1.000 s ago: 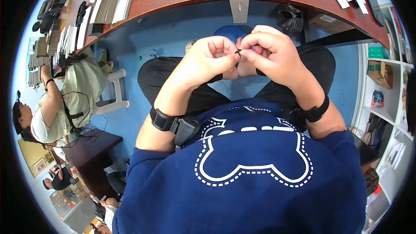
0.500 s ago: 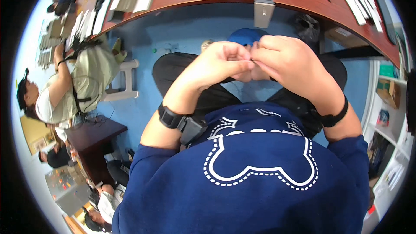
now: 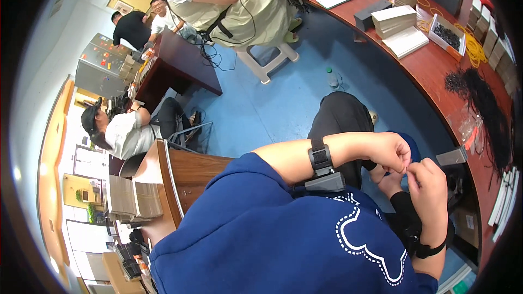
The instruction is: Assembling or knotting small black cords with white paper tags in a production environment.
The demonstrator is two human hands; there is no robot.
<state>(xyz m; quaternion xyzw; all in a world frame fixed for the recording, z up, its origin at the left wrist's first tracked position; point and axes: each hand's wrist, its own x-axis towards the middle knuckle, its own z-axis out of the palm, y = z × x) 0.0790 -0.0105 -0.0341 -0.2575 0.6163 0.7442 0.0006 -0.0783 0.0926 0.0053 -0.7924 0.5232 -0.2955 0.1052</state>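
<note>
My left hand point(image 3: 388, 151) and my right hand point(image 3: 429, 186) meet over my lap, fingertips pinched and almost touching. Whatever lies between them, if anything, is too small to make out. My left wrist carries a black strap with a dark grey box point(image 3: 327, 181); a plain black band point(image 3: 430, 248) circles the right one. Beneath the hands are my legs in black trousers point(image 3: 340, 122) and a bare foot or ankle point(image 3: 389, 183). Part of a blue rounded thing point(image 3: 406, 142) shows just behind my hands.
The red-brown table point(image 3: 430, 79) curves along the right, bearing a box of small black parts point(image 3: 448, 37), a bundle of black cords point(image 3: 482, 111), yellow rubber bands point(image 3: 475, 49) and cartons. A bottle point(image 3: 332, 79) stands on the blue floor. Several people sit or stand at left, one on a stool point(image 3: 267, 62).
The view has swung to the left, so my hands now appear lower and farther right. They stay pinched together. More of the room and the people at left shows.
</note>
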